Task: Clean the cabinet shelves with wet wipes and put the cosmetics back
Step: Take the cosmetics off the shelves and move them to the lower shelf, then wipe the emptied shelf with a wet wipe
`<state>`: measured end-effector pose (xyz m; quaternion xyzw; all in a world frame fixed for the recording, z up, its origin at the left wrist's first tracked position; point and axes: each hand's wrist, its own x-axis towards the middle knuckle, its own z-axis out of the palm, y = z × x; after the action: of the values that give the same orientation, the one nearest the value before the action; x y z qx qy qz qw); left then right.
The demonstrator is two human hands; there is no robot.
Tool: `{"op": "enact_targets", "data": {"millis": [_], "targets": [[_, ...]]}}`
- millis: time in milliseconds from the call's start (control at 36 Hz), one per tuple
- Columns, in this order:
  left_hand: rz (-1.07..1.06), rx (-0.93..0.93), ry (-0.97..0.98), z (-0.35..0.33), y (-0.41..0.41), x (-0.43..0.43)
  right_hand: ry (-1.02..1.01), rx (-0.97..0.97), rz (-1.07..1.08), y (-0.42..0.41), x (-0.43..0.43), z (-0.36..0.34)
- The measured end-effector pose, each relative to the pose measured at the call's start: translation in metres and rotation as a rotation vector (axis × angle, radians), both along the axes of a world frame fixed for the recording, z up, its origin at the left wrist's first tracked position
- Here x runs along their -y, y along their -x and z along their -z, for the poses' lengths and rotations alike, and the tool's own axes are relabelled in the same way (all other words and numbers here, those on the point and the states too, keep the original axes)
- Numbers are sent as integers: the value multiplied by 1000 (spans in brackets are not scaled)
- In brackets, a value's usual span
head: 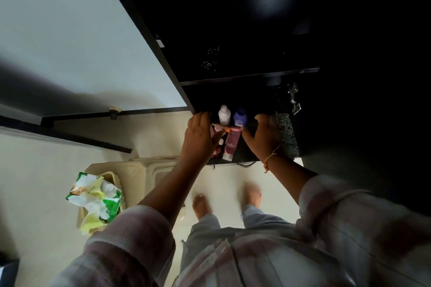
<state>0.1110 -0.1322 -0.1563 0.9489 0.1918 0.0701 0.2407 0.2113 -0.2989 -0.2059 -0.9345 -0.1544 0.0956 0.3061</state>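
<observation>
Both my hands are inside the lower shelf (233, 159) of a dark cabinet. My left hand (200, 138) pinches a thin pink stick (221, 127) between thumb and fingers. A pink tube (231, 144) lies flat between my hands. Behind it stand a white bottle (224, 114) and a purple bottle (240, 117). My right hand (264, 137) hovers with its thumb spread toward the tube and holds nothing I can see. It sits beside a glittery pouch (287, 134). Small items under my left hand are mostly hidden.
A green and white wet wipes pack (95, 200) with loose wipes lies on a cream plastic stool (140, 170) to my left. The white cabinet door (81, 42) stands open on the left. The upper shelf (249, 75) is dark. My bare feet stand on pale floor below.
</observation>
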Motion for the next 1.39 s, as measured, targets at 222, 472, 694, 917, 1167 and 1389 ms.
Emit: {"op": "enact_targets", "data": {"millis": [222, 472, 694, 917, 1167, 1389], "targets": [[-51, 24, 56, 8, 72, -13, -98, 142, -196, 59, -25, -28], [-411, -111, 225, 35, 190, -78, 57, 152, -835, 140, -142, -37], [-896, -176, 296, 64, 293, -142, 354, -106, -1249, 228, -244, -10], [-1015, -430, 320, 102, 354, -187, 518, -183, -1442, 282, -293, 3], [-941, -480, 514, 128, 351, -219, 608, -174, -1399, 266, -300, -4], [-1140, 16, 507, 90, 331, -215, 492, -147, -1279, 244, -299, -10]]}}
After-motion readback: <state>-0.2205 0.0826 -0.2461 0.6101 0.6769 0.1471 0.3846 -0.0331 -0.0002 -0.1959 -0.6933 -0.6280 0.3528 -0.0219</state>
